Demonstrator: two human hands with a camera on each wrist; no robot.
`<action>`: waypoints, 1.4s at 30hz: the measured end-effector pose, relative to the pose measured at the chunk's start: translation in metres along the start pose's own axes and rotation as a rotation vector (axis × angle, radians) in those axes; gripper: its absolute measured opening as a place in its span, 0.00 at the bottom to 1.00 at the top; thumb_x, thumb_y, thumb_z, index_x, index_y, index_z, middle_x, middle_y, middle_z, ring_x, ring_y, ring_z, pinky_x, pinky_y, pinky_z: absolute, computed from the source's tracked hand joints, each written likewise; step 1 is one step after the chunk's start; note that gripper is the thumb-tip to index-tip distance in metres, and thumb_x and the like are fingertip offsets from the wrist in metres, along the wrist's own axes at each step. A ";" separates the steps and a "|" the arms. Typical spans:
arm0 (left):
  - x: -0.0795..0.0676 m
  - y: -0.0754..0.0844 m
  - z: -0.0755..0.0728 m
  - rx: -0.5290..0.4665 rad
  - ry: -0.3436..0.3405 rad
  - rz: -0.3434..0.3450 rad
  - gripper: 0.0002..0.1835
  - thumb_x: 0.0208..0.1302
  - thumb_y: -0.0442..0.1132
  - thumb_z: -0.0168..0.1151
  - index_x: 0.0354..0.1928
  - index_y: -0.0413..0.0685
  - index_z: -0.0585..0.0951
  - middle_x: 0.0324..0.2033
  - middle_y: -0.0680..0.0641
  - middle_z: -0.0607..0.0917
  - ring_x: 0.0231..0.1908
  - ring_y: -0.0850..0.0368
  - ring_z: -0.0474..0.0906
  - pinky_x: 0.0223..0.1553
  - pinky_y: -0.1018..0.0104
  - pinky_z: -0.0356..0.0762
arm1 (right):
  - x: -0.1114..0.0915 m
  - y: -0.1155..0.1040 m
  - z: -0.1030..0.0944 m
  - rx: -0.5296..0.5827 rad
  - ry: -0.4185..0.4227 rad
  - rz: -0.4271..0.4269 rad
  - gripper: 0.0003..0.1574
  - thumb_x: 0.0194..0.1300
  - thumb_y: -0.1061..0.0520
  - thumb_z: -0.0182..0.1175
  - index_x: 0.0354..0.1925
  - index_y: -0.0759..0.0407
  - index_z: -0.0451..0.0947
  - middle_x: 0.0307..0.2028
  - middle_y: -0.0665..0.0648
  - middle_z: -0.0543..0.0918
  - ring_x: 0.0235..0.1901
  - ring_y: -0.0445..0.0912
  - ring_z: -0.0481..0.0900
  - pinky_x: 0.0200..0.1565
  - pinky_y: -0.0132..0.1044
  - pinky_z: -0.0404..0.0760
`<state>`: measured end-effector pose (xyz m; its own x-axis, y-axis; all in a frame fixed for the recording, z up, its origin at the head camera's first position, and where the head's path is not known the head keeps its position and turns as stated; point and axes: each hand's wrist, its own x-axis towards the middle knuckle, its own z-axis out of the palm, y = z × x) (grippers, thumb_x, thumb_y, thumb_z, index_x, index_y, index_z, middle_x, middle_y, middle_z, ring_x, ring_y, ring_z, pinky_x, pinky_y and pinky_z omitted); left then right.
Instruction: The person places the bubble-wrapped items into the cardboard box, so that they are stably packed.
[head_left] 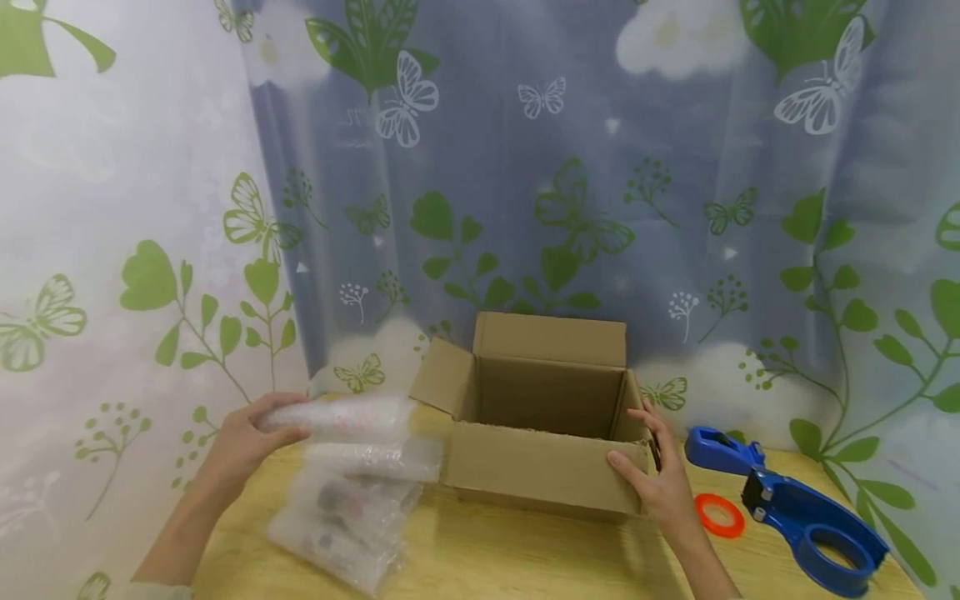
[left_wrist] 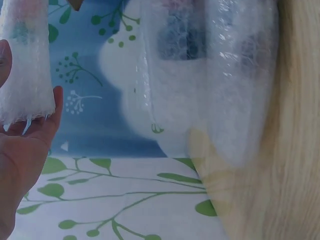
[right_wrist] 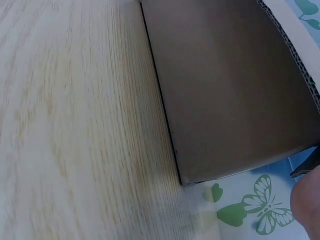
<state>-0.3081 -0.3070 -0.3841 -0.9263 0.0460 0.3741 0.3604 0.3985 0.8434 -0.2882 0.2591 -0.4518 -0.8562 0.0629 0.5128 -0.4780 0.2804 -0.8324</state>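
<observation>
At the left, my left hand [head_left: 242,442] grips the end of a bubble-wrapped bundle [head_left: 348,417], thumb on the near side and fingers on the far side. The left wrist view shows the same wrapped bundle [left_wrist: 27,75] between thumb and fingers, its contents blurred by the wrap. My right hand [head_left: 666,487] holds an open cardboard box [head_left: 547,467] at its near right corner, thumb on the front flap and fingers along the right side. In the right wrist view, the box side [right_wrist: 235,90] fills the upper right, with a fingertip [right_wrist: 307,202] at the edge.
More bubble-wrapped packages [head_left: 337,525] lie on the wooden table [head_left: 510,550], left of the box. To the right are a blue tape dispenser [head_left: 723,450], a roll of orange-red tape [head_left: 720,515] and a larger blue tape dispenser [head_left: 817,525]. A patterned curtain [head_left: 487,150] hangs behind.
</observation>
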 end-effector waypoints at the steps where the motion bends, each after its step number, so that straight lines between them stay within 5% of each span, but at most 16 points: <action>1: 0.001 0.002 0.002 -0.004 0.001 0.005 0.28 0.63 0.41 0.77 0.63 0.42 0.81 0.54 0.65 0.83 0.51 0.70 0.78 0.46 0.72 0.83 | 0.000 0.000 0.000 0.006 0.001 0.000 0.39 0.69 0.63 0.67 0.74 0.55 0.64 0.83 0.48 0.46 0.82 0.60 0.36 0.72 0.77 0.36; 3: 0.002 0.006 0.006 -0.016 0.002 0.024 0.28 0.62 0.40 0.77 0.63 0.42 0.81 0.53 0.69 0.82 0.50 0.70 0.79 0.46 0.72 0.83 | -0.001 -0.001 0.000 0.019 0.003 -0.001 0.39 0.70 0.63 0.67 0.74 0.56 0.63 0.83 0.49 0.46 0.82 0.60 0.35 0.72 0.77 0.36; 10: 0.005 0.025 0.021 -0.048 -0.015 0.069 0.25 0.62 0.38 0.77 0.61 0.44 0.83 0.56 0.57 0.85 0.52 0.62 0.81 0.48 0.74 0.81 | -0.002 0.003 0.003 0.050 0.009 -0.022 0.40 0.69 0.66 0.66 0.74 0.61 0.61 0.83 0.52 0.46 0.82 0.61 0.36 0.73 0.75 0.37; 17: 0.016 0.054 0.039 -0.032 -0.086 0.070 0.25 0.63 0.45 0.76 0.61 0.48 0.84 0.65 0.45 0.80 0.68 0.46 0.72 0.57 0.64 0.80 | 0.000 0.003 0.006 0.051 0.026 -0.020 0.41 0.69 0.65 0.67 0.74 0.61 0.61 0.83 0.49 0.48 0.82 0.58 0.36 0.73 0.75 0.38; 21: 0.026 0.066 0.057 -0.044 -0.099 0.075 0.26 0.62 0.48 0.77 0.60 0.50 0.85 0.63 0.45 0.81 0.62 0.49 0.76 0.55 0.60 0.81 | -0.001 0.001 0.006 0.056 0.035 -0.024 0.41 0.68 0.66 0.67 0.74 0.62 0.61 0.83 0.49 0.48 0.82 0.58 0.37 0.73 0.75 0.38; 27: 0.037 0.081 0.079 -0.059 -0.099 0.052 0.28 0.59 0.51 0.79 0.60 0.52 0.86 0.65 0.47 0.81 0.68 0.47 0.71 0.65 0.42 0.73 | -0.003 0.003 0.006 0.066 0.038 -0.029 0.41 0.68 0.67 0.66 0.74 0.61 0.62 0.83 0.49 0.49 0.82 0.58 0.37 0.74 0.74 0.38; 42: 0.059 0.105 0.139 -0.130 -0.080 0.021 0.28 0.56 0.48 0.81 0.59 0.50 0.86 0.66 0.46 0.80 0.69 0.46 0.70 0.67 0.44 0.72 | -0.003 0.003 0.003 0.062 0.036 -0.038 0.40 0.69 0.66 0.66 0.73 0.61 0.62 0.83 0.52 0.48 0.82 0.60 0.37 0.74 0.73 0.39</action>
<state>-0.3401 -0.1351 -0.3276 -0.9222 0.1281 0.3648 0.3864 0.2746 0.8805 -0.2877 0.2564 -0.4562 -0.8300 0.0877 0.5508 -0.5224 0.2237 -0.8228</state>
